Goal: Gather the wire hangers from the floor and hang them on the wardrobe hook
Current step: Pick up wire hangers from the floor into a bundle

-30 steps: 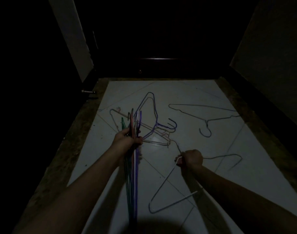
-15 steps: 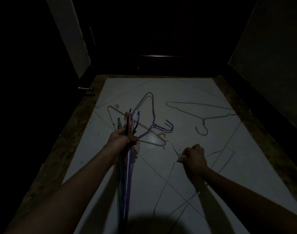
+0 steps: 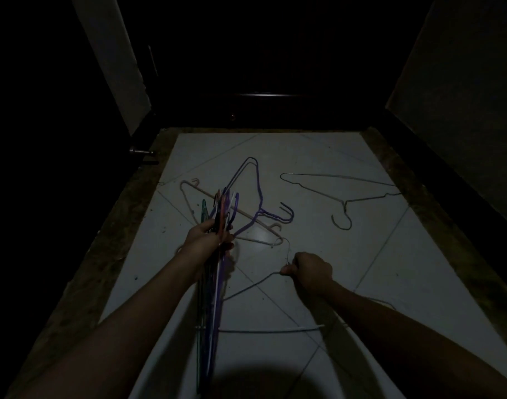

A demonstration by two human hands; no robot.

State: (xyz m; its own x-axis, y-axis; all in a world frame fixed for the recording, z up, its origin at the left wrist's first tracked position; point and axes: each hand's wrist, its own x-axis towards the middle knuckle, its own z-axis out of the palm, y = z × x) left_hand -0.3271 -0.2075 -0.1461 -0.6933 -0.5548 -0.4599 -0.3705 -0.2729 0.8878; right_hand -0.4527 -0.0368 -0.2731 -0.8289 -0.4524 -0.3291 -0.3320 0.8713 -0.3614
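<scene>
Head view: your left hand [image 3: 206, 240] grips a bundle of hangers [image 3: 215, 272] at centre frame; your right hand [image 3: 311, 269] pinches a pale hanger [image 3: 264, 331]. Three hangers lie on the floor [image 3: 390, 269]: purple [image 3: 253, 197], pink [image 3: 189, 203], grey [image 3: 344, 200]. No wardrobe hook visible; hanging remains undone.
</scene>
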